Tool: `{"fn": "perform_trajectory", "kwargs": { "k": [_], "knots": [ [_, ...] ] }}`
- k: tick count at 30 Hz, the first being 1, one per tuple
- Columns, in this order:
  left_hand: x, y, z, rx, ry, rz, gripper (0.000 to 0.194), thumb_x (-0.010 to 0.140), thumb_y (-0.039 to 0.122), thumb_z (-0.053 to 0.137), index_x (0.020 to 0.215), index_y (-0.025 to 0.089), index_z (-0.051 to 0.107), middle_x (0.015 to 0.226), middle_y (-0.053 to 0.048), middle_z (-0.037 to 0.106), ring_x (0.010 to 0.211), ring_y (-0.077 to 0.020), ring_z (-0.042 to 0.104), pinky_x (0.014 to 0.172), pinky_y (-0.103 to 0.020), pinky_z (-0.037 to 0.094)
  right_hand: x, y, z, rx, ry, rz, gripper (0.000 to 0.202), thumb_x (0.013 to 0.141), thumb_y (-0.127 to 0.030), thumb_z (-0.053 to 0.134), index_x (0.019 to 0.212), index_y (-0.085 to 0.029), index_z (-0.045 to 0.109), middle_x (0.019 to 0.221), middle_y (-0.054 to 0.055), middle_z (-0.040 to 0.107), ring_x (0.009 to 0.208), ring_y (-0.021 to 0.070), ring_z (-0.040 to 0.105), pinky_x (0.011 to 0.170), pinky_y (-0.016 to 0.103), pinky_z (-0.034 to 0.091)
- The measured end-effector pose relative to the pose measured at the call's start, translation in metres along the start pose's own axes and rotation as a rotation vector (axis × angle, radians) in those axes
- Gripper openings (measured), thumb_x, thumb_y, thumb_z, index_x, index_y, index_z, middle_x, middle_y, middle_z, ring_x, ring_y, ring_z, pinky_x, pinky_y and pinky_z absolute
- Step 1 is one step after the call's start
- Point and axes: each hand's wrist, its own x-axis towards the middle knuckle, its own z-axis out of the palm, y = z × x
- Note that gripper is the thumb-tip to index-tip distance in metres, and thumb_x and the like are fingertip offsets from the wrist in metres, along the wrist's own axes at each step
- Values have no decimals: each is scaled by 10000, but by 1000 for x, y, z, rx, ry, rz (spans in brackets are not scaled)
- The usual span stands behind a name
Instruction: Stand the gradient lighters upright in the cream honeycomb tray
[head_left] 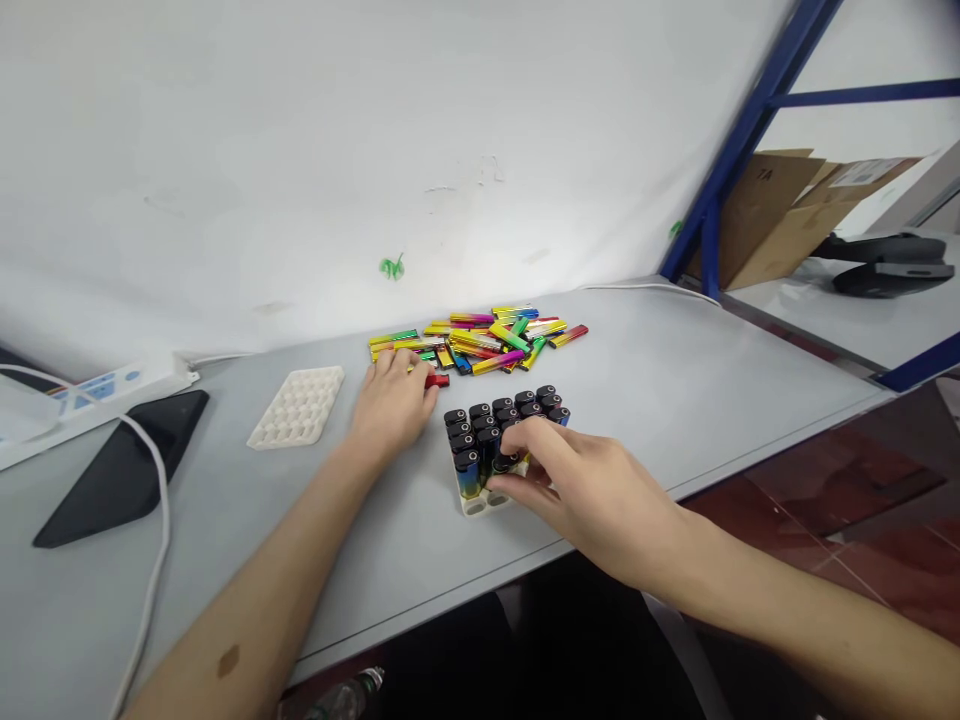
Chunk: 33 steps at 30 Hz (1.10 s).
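Black-topped lighters [466,472] stand upright in rows in a white holder [475,508] near the table's front edge. My right hand [559,465] pinches one lighter [505,462] by its top, in the front part of that holder. Loose, brightly coloured lighters [491,342] lie in a pile by the wall. At the pile's left end is my left hand [396,392], palm down, with a red lighter [437,380] beside its fingers. Its fingertips are partly hidden, and whether they grip anything is unclear.
A second white holder [298,405] with bare pockets lies left of my left hand. Further left are a black phone [124,465], a white cable [161,500] and a power strip [127,390]. A blue frame [720,190] and cardboard boxes [787,220] stand at the right.
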Motion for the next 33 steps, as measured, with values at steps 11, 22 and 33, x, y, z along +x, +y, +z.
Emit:
{"fn": "perform_trajectory", "kwargs": {
  "k": [11,22,33],
  "knots": [
    [0,-2,-4,-343,31,31,244,952,416,522,1007,210,640,1047,-93,721,1045,-295,614,939,-448,472,23,4,-18,-51,200,-28,242,1020,-335,517,968,-195,707,849,57,735,685,154,641,620,287,448],
    [-1,14,-3,-1449,-9,-36,512,927,631,560,1202,206,639,1074,-86,703,859,-186,656,674,-309,548,130,75,-4,558,-140,-50,253,842,-413,731,984,-204,719,1045,55,728,873,172,644,781,324,500],
    [0,3,3,-498,123,97,223,965,278,509,1065,193,689,1132,-82,708,1113,-268,585,1040,-483,468,109,123,8,1322,361,547,204,950,-422,598,1068,-288,498,761,-39,620,597,118,593,487,225,450]
  ]
}}
